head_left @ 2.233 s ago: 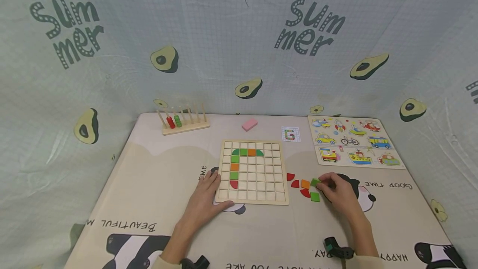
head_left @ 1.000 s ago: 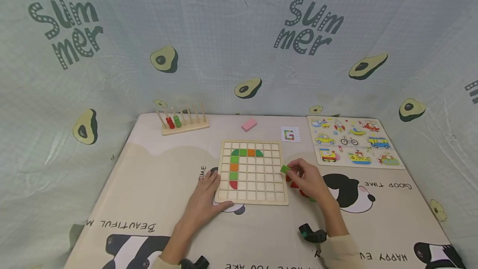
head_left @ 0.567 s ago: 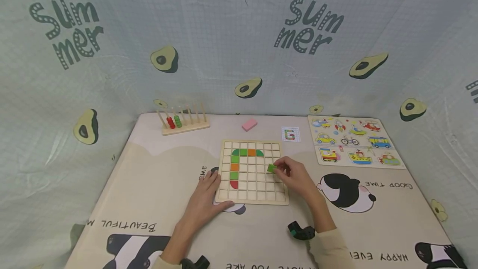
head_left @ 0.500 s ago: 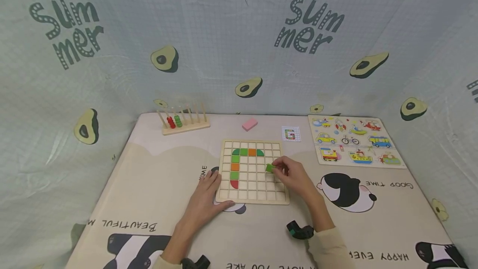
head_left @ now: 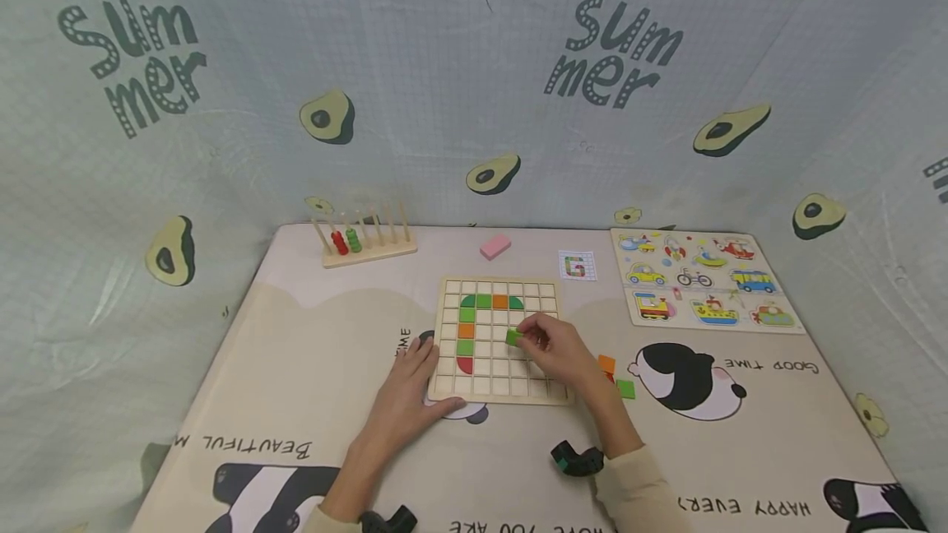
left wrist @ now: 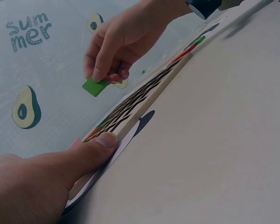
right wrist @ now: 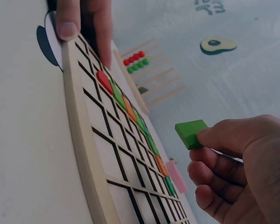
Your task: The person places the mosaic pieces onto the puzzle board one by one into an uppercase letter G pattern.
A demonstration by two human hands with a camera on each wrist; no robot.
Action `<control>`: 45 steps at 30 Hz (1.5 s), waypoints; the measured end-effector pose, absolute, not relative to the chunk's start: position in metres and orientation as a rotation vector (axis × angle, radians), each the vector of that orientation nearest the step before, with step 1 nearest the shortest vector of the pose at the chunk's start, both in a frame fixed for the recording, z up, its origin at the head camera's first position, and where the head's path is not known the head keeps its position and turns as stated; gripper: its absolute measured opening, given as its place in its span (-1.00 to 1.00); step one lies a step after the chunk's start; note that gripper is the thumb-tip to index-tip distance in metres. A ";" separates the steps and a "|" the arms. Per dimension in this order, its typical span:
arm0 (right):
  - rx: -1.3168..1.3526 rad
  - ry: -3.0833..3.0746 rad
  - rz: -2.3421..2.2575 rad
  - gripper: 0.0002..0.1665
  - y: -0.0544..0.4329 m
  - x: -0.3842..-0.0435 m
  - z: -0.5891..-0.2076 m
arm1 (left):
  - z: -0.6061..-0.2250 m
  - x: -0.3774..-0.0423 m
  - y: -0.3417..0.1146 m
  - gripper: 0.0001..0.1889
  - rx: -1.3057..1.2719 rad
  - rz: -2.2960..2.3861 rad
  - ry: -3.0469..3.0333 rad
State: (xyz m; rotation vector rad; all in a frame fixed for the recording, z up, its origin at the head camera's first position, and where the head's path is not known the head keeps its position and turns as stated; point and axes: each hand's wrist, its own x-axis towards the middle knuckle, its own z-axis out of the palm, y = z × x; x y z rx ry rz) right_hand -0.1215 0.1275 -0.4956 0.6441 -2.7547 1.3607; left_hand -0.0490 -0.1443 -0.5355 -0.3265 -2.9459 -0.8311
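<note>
My right hand (head_left: 554,349) pinches a green square tile (right wrist: 190,132) between thumb and fingers, raised above the wooden grid board (head_left: 511,398). In the head view the tile overlaps the board's middle right cells. Along the board's upper left runs a line of green, orange and red tiles, with a red quarter-round piece (head_left: 464,365) at its lower end and a green quarter-round piece (head_left: 516,303) at its right end. My left hand (head_left: 403,389) lies at the board's lower left corner, fingers extended along the left side, thumb (left wrist: 105,141) touching the front edge.
Right of the board lie an orange tile (head_left: 606,364) and a green tile (head_left: 625,389), partly beside my right forearm. Behind stand a peg rack with beads (head_left: 370,255), a pink block (head_left: 495,247), a pattern card (head_left: 577,266) and a vehicle puzzle board (head_left: 696,278).
My right hand took the green tile from the loose pieces on the right and carried it left over the board. My left hand has stayed in place.
</note>
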 end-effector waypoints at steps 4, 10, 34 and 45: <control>0.650 -2.787 1.354 -0.86 0.121 -0.119 -0.499 | -0.535 -0.048 -0.144 0.03 -0.324 -0.837 -2.947; 0.656 -2.837 1.318 -0.84 0.110 -0.113 -0.501 | -0.535 -0.048 -0.144 0.03 -0.337 -0.813 -2.938; 0.768 -2.939 1.138 -0.90 0.085 -0.104 -0.515 | -0.535 -0.049 -0.145 0.03 -0.333 -0.800 -2.955; 0.793 -2.939 0.945 -0.82 0.082 -0.102 -0.518 | -0.537 -0.050 -0.143 0.03 -0.325 -0.790 -2.964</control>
